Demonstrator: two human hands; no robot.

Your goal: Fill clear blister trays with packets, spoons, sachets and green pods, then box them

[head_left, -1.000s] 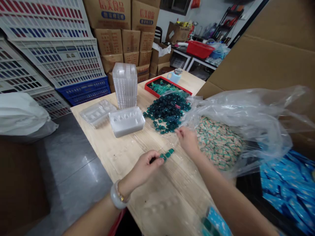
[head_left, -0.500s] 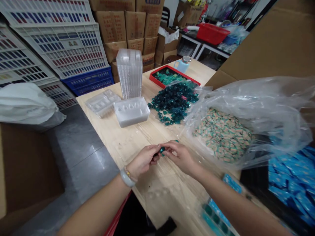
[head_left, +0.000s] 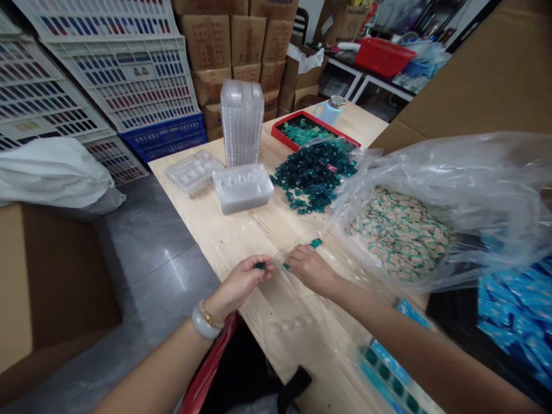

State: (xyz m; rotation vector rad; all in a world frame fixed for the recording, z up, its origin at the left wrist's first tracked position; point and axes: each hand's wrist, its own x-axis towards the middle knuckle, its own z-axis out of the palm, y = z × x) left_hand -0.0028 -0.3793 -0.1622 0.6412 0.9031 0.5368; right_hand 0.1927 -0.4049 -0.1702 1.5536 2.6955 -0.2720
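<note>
My left hand (head_left: 244, 282) is closed over the table's near edge, with a dark green gem-like piece (head_left: 259, 265) between thumb and fingers. To its right, my right hand (head_left: 313, 270) has its fingers drawn together, palm down, low over the table. A bit of green (head_left: 286, 266) shows at its fingertips; most of it is hidden. Just beyond the knuckles lies another green gem-like piece (head_left: 316, 242). A heap of similar dark green pieces (head_left: 317, 172) spreads farther back, in front of a red-rimmed tray (head_left: 280, 139) of lighter green bits.
White plastic trays (head_left: 244, 198) and a tall stack of clear trays (head_left: 242, 123) stand at the back left. A clear bag (head_left: 340, 227) of small printed packets (head_left: 401, 236) lies right. Blue packets (head_left: 513, 322) fill the right edge. A light-blue mug (head_left: 330, 112) stands at the back.
My hands, which met around a dark green piece, have come apart. The left has drawn back to the left; the right stays near the same spot. The whole view has shifted slightly.
</note>
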